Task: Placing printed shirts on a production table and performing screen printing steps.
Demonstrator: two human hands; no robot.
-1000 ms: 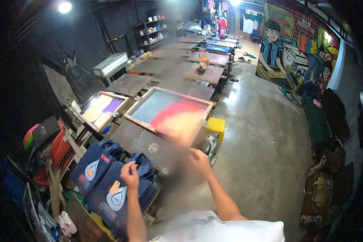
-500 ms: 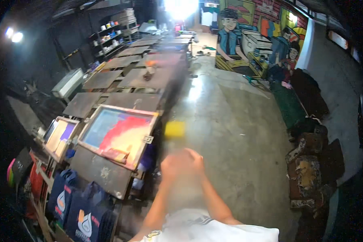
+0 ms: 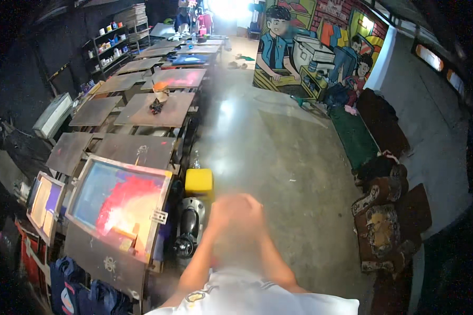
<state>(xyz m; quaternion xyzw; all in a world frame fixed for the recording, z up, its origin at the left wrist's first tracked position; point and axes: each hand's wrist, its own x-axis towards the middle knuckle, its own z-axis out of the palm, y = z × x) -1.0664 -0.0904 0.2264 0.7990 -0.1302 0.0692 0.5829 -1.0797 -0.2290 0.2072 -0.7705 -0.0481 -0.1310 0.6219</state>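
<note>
My left hand [image 3: 220,211] and my right hand [image 3: 252,208] are close together in front of my white shirt, above the concrete floor. A hazy smear covers the middle, so their fingers, and anything between them, cannot be made out. To the left of my hands, a screen-printing frame [image 3: 75,211] with red, orange and yellow ink on its mesh lies tilted on a dark printing board [image 3: 97,261]. A yellow plastic container [image 3: 198,180] sits on the floor just beyond my left hand. Nearer along the bench is a black-and-grey machine [image 3: 189,223].
Rows of printing boards [image 3: 92,111] run into the distance on the left, one bearing an orange-topped object [image 3: 161,94]. A smaller screen [image 3: 45,202] and dark printed bags [image 3: 71,283] are at near left. Worn brown armchairs [image 3: 382,226] line the right wall; a painted mural [image 3: 312,52] stands ahead.
The view has swung to the right, so the bench and screen frame sit further left in it. The machine beside the bench has come into clear sight. My hands remain together.
</note>
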